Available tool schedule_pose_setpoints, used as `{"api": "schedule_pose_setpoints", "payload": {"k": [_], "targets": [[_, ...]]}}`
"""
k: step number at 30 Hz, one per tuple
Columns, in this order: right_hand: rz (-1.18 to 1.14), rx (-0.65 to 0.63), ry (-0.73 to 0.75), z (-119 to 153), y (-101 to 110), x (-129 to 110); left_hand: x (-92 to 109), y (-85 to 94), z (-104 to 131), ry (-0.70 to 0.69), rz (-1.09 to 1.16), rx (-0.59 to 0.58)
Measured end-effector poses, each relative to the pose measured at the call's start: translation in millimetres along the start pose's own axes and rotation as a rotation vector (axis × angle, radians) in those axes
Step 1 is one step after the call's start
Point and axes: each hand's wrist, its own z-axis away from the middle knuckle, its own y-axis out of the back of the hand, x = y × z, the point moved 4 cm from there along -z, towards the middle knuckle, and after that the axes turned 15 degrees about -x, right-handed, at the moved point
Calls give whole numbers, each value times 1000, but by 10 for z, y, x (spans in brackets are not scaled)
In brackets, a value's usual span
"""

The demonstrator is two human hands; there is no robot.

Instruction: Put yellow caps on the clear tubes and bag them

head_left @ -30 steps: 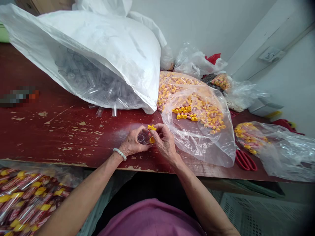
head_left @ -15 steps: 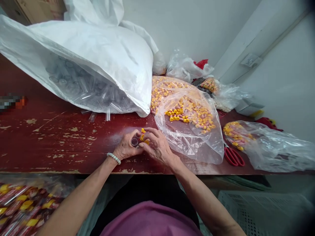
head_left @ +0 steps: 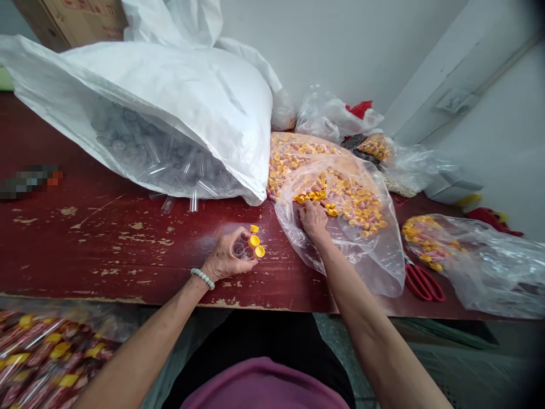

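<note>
My left hand [head_left: 226, 253] is closed around a bundle of clear plastic tubes [head_left: 239, 250] above the table. Yellow caps [head_left: 254, 241] sit on three of them, on the right side of the bundle; other tube mouths face up uncapped. My right hand [head_left: 314, 220] reaches into the mouth of a clear plastic bag [head_left: 340, 255], at the near edge of a heap of yellow-capped pieces [head_left: 357, 204] with reddish wrapped bodies. Its fingertips are hidden among these pieces, so what they grip cannot be made out.
A large white sack [head_left: 191, 96] lies open on the red table [head_left: 106, 244], full of clear tubes [head_left: 149, 153]. Red-handled scissors [head_left: 423, 282] lie by a second bag of capped pieces [head_left: 430, 241]. Finished-looking filled tubes [head_left: 38, 358] are at lower left. A cardboard box [head_left: 91, 23] stands behind.
My right hand has left the tube bundle and moved right and away from me into the bag of capped pieces. The left hand still holds the tubes, whose yellow caps now show clearly.
</note>
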Motion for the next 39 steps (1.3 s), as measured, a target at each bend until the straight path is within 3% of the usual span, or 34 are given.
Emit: {"api": "schedule_pose_setpoints", "payload": {"k": [4, 6, 8, 12, 17, 21, 26, 29, 31, 34, 35, 36, 39], "targets": [[-88, 60, 11, 257, 173, -90, -14, -4, -2, 12, 4, 0], [-259, 86, 149, 557, 310, -283, -32, -15, -1, 20, 39, -13], [-446, -3, 408, 903, 384, -597, -58, -31, -1, 26, 71, -35], [-389, -153, 796, 1405, 312, -1173, -85, -36, -4, -21, 38, -55], [-265, -163, 903, 1426, 145, -1316, -51, -5, -10, -59, -5, -41], [-249, -131, 844, 1397, 144, -1255, -31, 6, -4, -37, 19, -40], [-23, -160, 826, 1535, 42, -1301, -54, -5, 8, -29, 53, -59], [-54, -156, 818, 1472, 75, -1246, -61, -19, 5, -21, 45, -52], [-129, -78, 720, 1256, 172, -1073, -54, -28, -1, -4, 42, -42], [-107, 71, 362, 725, 298, -618, -27, -34, -11, 19, 34, -33], [-22, 71, 189, 534, 298, -445, -15, -32, -15, 22, 33, -30], [11, 66, 107, 365, 288, -306, -3, -27, -18, 22, 34, -25], [76, 27, -11, -1, 193, -33, 20, -8, -25, 22, 43, -16]]}}
